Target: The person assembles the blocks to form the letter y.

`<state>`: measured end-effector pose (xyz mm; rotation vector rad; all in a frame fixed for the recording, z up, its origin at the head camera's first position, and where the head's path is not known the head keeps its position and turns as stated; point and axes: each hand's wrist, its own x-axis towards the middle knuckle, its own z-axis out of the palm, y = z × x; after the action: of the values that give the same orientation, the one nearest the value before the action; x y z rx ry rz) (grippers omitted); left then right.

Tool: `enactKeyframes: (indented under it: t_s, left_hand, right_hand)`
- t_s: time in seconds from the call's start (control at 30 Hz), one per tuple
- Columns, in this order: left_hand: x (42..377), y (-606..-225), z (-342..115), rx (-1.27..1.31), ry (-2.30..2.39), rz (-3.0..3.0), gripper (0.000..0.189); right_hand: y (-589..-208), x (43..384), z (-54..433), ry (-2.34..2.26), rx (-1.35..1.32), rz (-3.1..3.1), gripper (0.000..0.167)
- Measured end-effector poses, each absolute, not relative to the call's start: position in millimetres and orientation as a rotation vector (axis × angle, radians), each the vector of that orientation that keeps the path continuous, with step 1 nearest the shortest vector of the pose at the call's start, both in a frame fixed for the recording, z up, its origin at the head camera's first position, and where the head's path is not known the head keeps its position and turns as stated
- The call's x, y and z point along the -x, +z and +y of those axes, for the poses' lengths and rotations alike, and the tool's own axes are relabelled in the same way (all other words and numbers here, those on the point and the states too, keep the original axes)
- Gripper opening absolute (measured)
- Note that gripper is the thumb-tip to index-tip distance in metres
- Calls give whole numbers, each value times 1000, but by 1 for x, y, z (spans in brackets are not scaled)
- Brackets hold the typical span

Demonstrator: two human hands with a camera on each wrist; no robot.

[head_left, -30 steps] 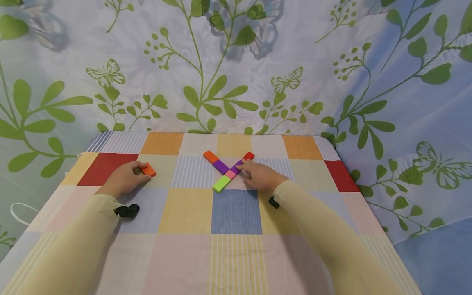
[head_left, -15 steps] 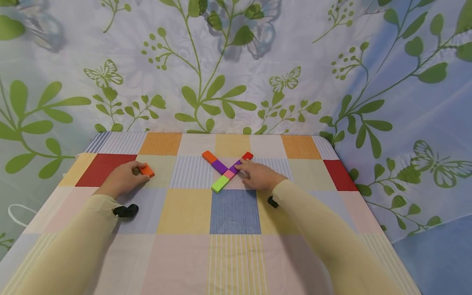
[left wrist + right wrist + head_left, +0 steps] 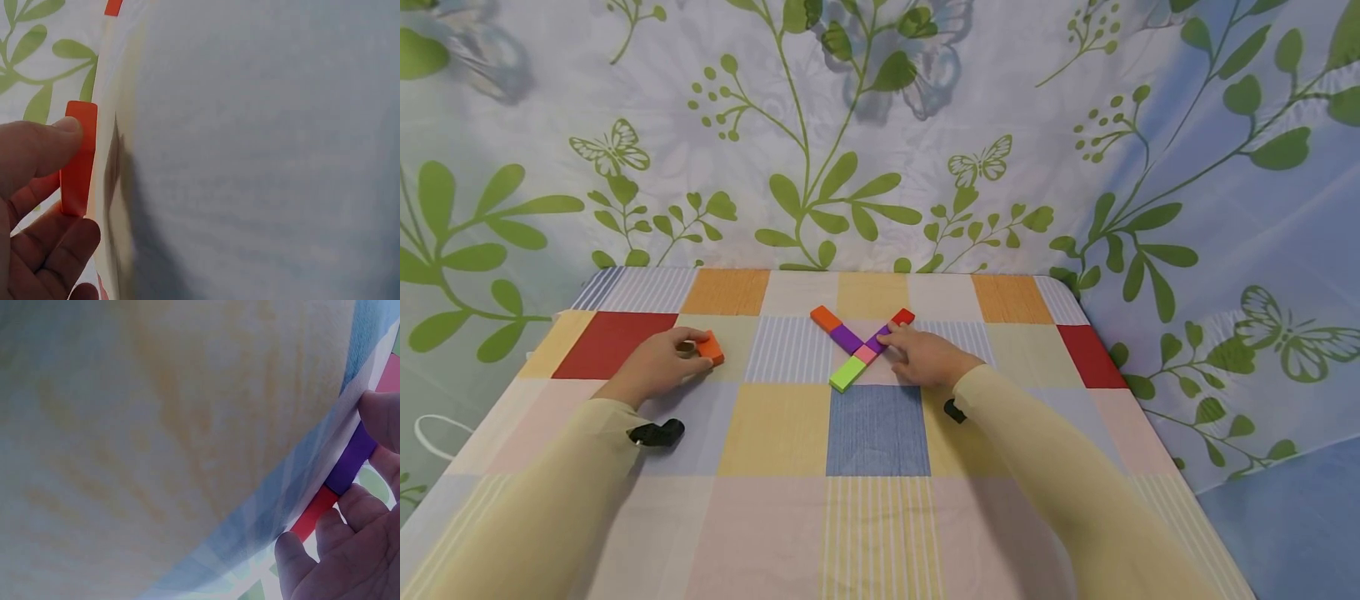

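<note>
In the head view, my left hand pinches an orange block between thumb and fingers at the left of the table. The left wrist view shows the thumb on one face of that orange block. My right hand rests its fingers against a purple block and partly over a red block. A pink block and a lime-green block continue this slanted row. Another orange block and purple block form a second arm, meeting the row like a Y.
A patchwork cloth covers the table. Behind it hangs a white curtain with green leaves and butterflies. A white cord loop shows at the left edge. Black wrist devices stick out at both cuffs.
My left hand has shifted the orange block slightly to the right and turned it more upright in view. My right hand and the Y of blocks have stayed put.
</note>
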<state>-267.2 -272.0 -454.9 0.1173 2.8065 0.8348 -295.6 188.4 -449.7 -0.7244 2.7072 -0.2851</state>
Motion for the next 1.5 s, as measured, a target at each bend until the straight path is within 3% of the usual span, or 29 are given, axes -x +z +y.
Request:
enactKeyframes:
  t_s: [0.9, 1.5]
  left_hand:
    - [259, -454, -222, -398, 936, 2730, 47]
    - [249, -456, -183, -557, 921, 2647, 47]
  right_hand:
    - [-450, 297, 190, -312, 734, 2699, 63]
    - [-451, 298, 190, -325, 734, 2701, 63]
